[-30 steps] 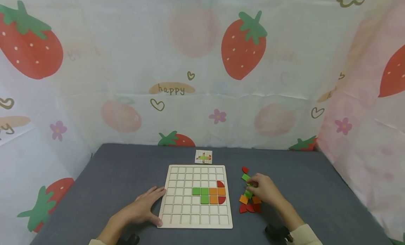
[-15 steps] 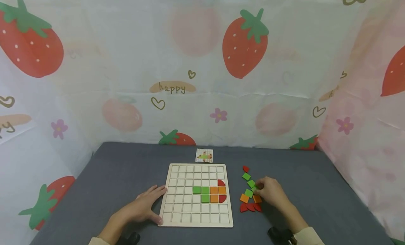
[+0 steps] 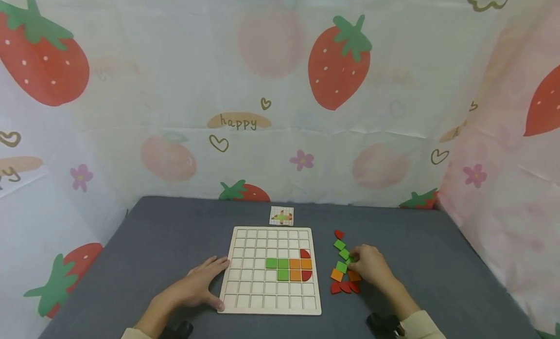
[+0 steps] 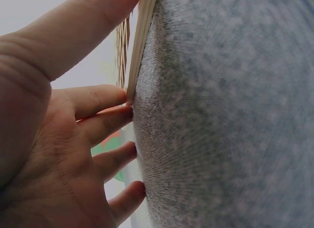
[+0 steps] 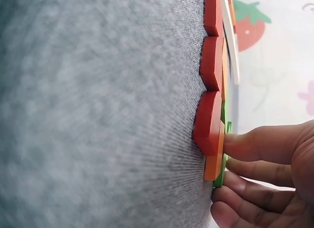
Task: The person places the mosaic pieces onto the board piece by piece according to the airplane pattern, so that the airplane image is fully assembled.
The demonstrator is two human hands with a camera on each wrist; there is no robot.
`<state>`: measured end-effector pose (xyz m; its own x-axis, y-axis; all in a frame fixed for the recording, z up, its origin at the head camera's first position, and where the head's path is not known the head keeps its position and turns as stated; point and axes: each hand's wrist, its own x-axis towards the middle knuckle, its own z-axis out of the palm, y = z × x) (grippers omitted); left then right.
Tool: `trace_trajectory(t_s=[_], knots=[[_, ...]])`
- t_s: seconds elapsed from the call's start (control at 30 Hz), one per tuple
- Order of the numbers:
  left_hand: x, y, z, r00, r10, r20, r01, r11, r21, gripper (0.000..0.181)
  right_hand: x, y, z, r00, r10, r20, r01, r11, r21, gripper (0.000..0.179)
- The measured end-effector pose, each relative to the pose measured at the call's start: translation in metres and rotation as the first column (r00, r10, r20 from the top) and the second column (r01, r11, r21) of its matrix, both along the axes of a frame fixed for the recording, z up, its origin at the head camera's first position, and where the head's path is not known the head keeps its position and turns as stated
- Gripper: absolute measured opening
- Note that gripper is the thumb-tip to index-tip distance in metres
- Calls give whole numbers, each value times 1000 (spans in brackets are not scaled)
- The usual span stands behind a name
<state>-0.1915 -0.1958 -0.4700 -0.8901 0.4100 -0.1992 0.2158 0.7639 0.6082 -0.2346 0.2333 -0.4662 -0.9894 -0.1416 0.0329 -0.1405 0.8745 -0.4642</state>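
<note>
A pale wooden grid board point(image 3: 253, 302) lies on the table. Green and orange square tiles and two red rounded tiles fill some of its cells. Along the board's left edge rests my left hand point(image 3: 197, 283), fingers spread and thumb at the near corner; the left wrist view shows its thumb point(image 4: 93, 24) and index fingertip against the board's side. Right of the board, my right hand point(image 3: 371, 265) pinches a green square tile point(image 3: 348, 261) within the loose pile, partly hidden by the fingers. In the right wrist view its thumb point(image 5: 245, 145) is behind an orange tile point(image 5: 212, 161).
A small pattern card point(image 3: 281, 216) lies beyond the board. Loose around my right hand are green squares point(image 3: 339, 244), orange squares point(image 3: 337, 275), a red tile point(image 3: 339, 234) at the far end and several red tiles point(image 3: 345, 287) nearer. A strawberry-print cloth point(image 3: 262, 159) hangs behind.
My right hand has drawn slightly right and nearer, uncovering green tiles that its fingers covered. My left hand and the board stay in place.
</note>
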Motion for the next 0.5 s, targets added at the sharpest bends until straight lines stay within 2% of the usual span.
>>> trace_trajectory(t_s=[0.5], knots=[[1, 0, 1, 1000, -6, 6, 6, 1000, 6, 106, 3, 2, 6, 1000, 7, -14, -8, 997, -70, 25]])
